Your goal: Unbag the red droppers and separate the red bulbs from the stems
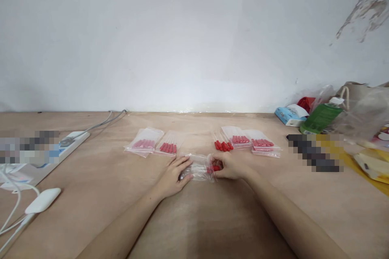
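A clear zip bag (197, 165) lies on the table between my two hands. My left hand (174, 176) steadies its left end, fingers along the upper edge and thumb along the lower. At the bag's right end, my right hand (229, 165) has its fingers closed around the red bulbs (213, 168) of droppers whose clear stems lie inside the bag. Just beyond my right hand, several loose droppers (223, 145) lie side by side. Filled bags of red-bulbed droppers lie further back, to the right (263, 143) and to the left (168, 147).
A white power strip (71, 145) with cables and a white adapter (44, 201) is on the left. On the right are a dark blurred-out object (314, 153), a blue tissue pack (287, 116), a green bottle (322, 116) and plastic bags (364, 109). A wall stands behind the table.
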Demonstrator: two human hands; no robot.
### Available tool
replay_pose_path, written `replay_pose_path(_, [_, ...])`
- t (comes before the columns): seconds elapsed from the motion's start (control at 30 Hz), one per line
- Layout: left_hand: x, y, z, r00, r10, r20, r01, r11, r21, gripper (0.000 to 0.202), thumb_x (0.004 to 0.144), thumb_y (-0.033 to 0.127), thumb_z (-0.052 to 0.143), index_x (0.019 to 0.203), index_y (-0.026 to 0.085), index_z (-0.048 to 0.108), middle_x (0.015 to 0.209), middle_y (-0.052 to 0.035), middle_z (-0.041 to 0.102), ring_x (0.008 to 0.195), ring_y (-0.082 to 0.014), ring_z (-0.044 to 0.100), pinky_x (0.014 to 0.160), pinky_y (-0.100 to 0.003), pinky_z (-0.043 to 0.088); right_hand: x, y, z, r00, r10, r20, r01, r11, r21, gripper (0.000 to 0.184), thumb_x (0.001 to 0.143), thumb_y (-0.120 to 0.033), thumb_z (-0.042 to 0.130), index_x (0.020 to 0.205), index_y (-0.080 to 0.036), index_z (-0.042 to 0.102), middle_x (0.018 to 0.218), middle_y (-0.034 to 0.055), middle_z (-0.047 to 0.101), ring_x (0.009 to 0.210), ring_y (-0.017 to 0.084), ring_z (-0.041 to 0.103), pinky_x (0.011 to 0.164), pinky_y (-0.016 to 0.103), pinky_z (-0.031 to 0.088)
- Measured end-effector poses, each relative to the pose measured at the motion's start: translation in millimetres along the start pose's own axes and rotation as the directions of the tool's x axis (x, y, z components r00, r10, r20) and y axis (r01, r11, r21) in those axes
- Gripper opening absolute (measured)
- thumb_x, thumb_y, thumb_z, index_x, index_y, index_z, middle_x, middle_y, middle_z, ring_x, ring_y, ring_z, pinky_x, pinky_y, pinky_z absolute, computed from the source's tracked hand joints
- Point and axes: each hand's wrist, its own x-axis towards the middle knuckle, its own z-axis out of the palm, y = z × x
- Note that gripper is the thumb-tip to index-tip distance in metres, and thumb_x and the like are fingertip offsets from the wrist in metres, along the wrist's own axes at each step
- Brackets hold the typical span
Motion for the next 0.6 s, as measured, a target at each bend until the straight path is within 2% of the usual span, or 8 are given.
replay_pose_path(0.13, [-0.1, -1.0, 0.1, 1.0, 0.005, -0.009, -0.005, 1.0, -0.004, 0.046, 0.084, 0.041, 0.047, 0.127, 0.026, 0.045, 0.132, -0.0058, 0.046, 0.123, -0.0217, 0.04, 0.106, -0.045, 0.025, -0.9, 10.9, -8.9, 0.996, 0.09, -0.024, -0.087, 0.99, 0.108, 0.023, 0.06, -0.015, 0.062, 0.082, -0.018, 0.06, 0.061, -0.0047, 0.057, 0.056, 0.009, 0.053, 0.051, 0.019, 0.039])
replay_pose_path(0.27, [-0.2, -2.2, 1.3, 1.0, 0.002, -0.004, -0.002, 1.0, 0.001, 0.046, 0.084, 0.042, 0.046, 0.127, 0.026, 0.046, 0.132, -0.0056, 0.046, 0.123, -0.0217, 0.04, 0.107, -0.045, 0.025, -7.9, 27.4, -34.1, 0.991, 0.128, -0.028, -0.103, 0.892, 0.441, 0.026, 0.061, -0.028, 0.07, 0.081, -0.015, 0.06, 0.076, 0.003, 0.066, 0.07, 0.014, 0.062, 0.063, 0.025, 0.047])
replay_pose_path(0.4, [-0.1, -3.1, 2.3, 1.0, 0.007, -0.007, -0.007, 1.0, 0.007, 0.045, 0.084, 0.042, 0.046, 0.126, 0.025, 0.046, 0.132, -0.0055, 0.046, 0.123, -0.0214, 0.04, 0.106, -0.045, 0.025, -19.5, 42.3, -61.6, 0.958, 0.228, -0.174, -0.104, 0.841, 0.532, 0.03, 0.06, -0.035, 0.072, 0.081, -0.015, 0.063, 0.075, 0.0039, 0.068, 0.071, 0.016, 0.063, 0.066, 0.028, 0.049])
replay_pose_path(0.47, [-0.1, -3.5, 2.5, 1.0, 0.004, -0.005, -0.004, 1.0, 0.008, 0.045, 0.084, 0.042, 0.046, 0.126, 0.026, 0.046, 0.133, -0.0052, 0.045, 0.123, -0.0216, 0.04, 0.106, -0.045, 0.026, -21.3, 47.7, -68.1, 0.902, 0.28, -0.329, -0.064, 0.839, 0.54, 0.031, 0.061, -0.037, 0.072, 0.082, -0.016, 0.063, 0.074, 0.0043, 0.068, 0.069, 0.016, 0.064, 0.065, 0.029, 0.05])
replay_pose_path(0.5, [-0.1, -3.8, 2.5, 1.0, 0.004, -0.007, -0.004, 1.0, 0.008, 0.045, 0.084, 0.042, 0.046, 0.126, 0.026, 0.046, 0.133, -0.0052, 0.045, 0.123, -0.0217, 0.039, 0.106, -0.045, 0.026, -20.2, 49.9, -68.6, 0.857, 0.289, -0.426, -0.019, 0.846, 0.534, 0.032, 0.061, -0.038, 0.072, 0.082, -0.016, 0.062, 0.075, 0.0048, 0.068, 0.069, 0.016, 0.064, 0.065, 0.029, 0.051])
replay_pose_path(0.53, [0.0, -4.0, 2.6, 1.0, 0.004, -0.01, -0.003, 1.0, 0.006, 0.046, 0.084, 0.042, 0.046, 0.127, 0.025, 0.046, 0.133, -0.0053, 0.045, 0.123, -0.0217, 0.039, 0.106, -0.045, 0.027, -17.9, 51.9, -67.3, 0.797, 0.279, -0.536, 0.036, 0.864, 0.503, 0.031, 0.061, -0.038, 0.072, 0.082, -0.016, 0.062, 0.076, 0.0053, 0.068, 0.07, 0.017, 0.064, 0.066, 0.03, 0.052])
replay_pose_path(0.6, [0.0, -4.3, 2.7, 1.0, 0.003, -0.014, -0.003, 1.0, 0.005, 0.046, 0.084, 0.042, 0.047, 0.126, 0.025, 0.046, 0.133, -0.0056, 0.045, 0.123, -0.0218, 0.04, 0.106, -0.045, 0.027, -10.6, 55.7, -59.8, 0.643, 0.183, -0.744, 0.121, 0.935, 0.334, 0.028, 0.063, -0.036, 0.07, 0.082, -0.017, 0.063, 0.081, 0.0062, 0.066, 0.073, 0.018, 0.063, 0.068, 0.032, 0.053])
